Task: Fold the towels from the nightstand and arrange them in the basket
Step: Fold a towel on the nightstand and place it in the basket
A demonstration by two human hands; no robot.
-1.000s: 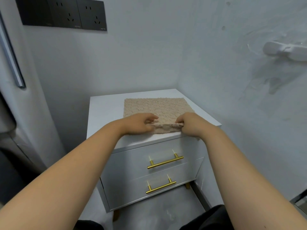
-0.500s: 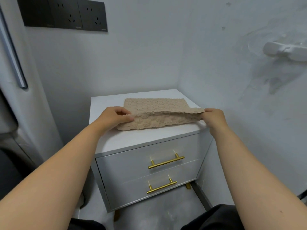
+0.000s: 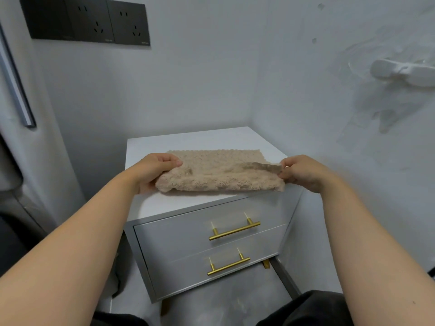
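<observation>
A beige, fluffy towel (image 3: 219, 171) lies across the top of the white nightstand (image 3: 188, 140), its near part doubled over toward the back. My left hand (image 3: 154, 170) grips the towel's left end, thumb on top. My right hand (image 3: 303, 171) pinches the right end, where a corner of the upper layer stands lifted. Both hands hold the towel slightly above the nightstand's front edge. No basket is in view.
The nightstand stands in a corner between two white walls and has two drawers with gold handles (image 3: 234, 229). Black wall sockets (image 3: 89, 22) sit at upper left. A white holder (image 3: 402, 72) sticks out from the right wall. A grey appliance door (image 3: 14, 90) is at the left.
My hands moved from the middle of the towel's near edge out to its two ends. The near edge was lifted and carried back over the towel, which now looks folded roughly in half.
</observation>
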